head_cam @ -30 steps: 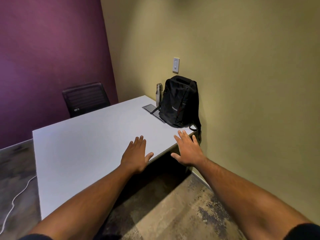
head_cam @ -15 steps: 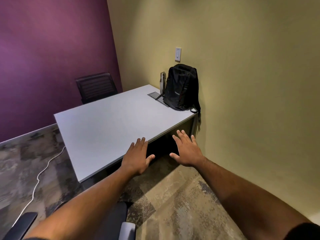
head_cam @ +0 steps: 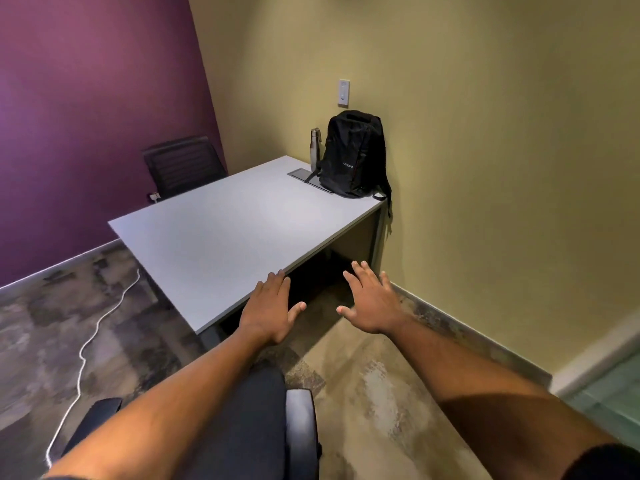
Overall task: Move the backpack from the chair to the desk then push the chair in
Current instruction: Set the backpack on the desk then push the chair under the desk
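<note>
The black backpack (head_cam: 355, 155) stands upright on the far right corner of the white desk (head_cam: 225, 230), leaning against the yellow wall. A dark office chair (head_cam: 256, 420) with black armrests sits at the bottom of the view, under my forearms and apart from the desk. My left hand (head_cam: 268, 311) hovers open, palm down, over the desk's near edge. My right hand (head_cam: 372, 303) is open with spread fingers in front of the dark gap under the desk. Neither hand holds anything.
A steel bottle (head_cam: 314, 148) and a grey cable hatch (head_cam: 301, 174) sit beside the backpack. A second dark chair (head_cam: 183, 166) stands behind the desk at the purple wall. A white cable (head_cam: 90, 341) runs across the patterned floor on the left.
The view has pulled back from the desk. Both hands have come off the desktop toward its near edge, and the near chair has come into view below my arms.
</note>
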### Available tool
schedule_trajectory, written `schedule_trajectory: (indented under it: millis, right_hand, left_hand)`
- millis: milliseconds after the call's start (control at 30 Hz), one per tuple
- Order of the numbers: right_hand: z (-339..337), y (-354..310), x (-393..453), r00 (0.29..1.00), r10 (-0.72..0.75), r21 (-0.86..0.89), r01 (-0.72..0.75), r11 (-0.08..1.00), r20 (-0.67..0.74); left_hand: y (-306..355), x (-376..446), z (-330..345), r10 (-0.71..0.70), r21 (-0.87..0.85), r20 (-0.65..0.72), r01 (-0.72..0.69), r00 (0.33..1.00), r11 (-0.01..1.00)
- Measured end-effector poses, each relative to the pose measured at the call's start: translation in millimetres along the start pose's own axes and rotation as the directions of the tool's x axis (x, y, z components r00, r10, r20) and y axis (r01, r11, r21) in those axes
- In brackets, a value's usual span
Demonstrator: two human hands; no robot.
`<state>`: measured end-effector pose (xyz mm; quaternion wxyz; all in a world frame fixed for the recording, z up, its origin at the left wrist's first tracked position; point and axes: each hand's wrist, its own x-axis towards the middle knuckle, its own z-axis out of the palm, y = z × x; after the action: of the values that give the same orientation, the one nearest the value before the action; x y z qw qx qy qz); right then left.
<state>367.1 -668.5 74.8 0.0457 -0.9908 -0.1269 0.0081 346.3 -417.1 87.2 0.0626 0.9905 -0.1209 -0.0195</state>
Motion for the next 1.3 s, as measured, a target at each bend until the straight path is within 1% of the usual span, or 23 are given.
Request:
schedule_trajectory:
  millis: [167, 300, 400, 700, 1000, 1167, 1300]
  right_hand:
    - [14, -62, -49, 0.999, 0.048, 0.035, -0.048, 0.998, -0.011]
    - [21, -104, -84, 0.998, 0.055, 0.032, -0.054, 0.998, -0.006]
    - [23, -124, -103, 0.999, 0.051, 0.029, -0.051, 0.998, 0.0]
    - [17, -176, -150, 1.0, -0.024, 0.029, 0.024, 0.999, 0.009]
    - [36, -230, -202, 0.995, -0.083, 0.054, 0.081, 0.995, 0.049]
    - [49, -270, -230, 0.994, -0.072, 0.069, 0.066, 0.995, 0.087]
    - [62, -303, -246, 0.99, -0.052, 0.064, 0.044, 0.997, 0.128]
  left_hand:
    - [-41, -62, 1, 0.049, 0.038, 0.033, -0.05, 0.998, 0.998]
    - [-66, -106, -1, 0.044, 0.053, 0.099, -0.049, 0.994, 0.997]
    - [-78, -132, 0, 0.043, 0.063, 0.112, -0.05, 0.993, 0.997]
    - [-103, -217, -2, -0.049, 0.053, 0.099, 0.044, 0.994, 0.998]
    - [-114, -299, 6, -0.096, 0.056, 0.087, 0.091, 0.992, 0.994]
    - [-139, -329, 13, -0.119, 0.018, 0.098, 0.118, 0.988, 0.993]
    - [-170, -351, 24, -0.117, 0.003, 0.14, 0.118, 0.983, 0.993]
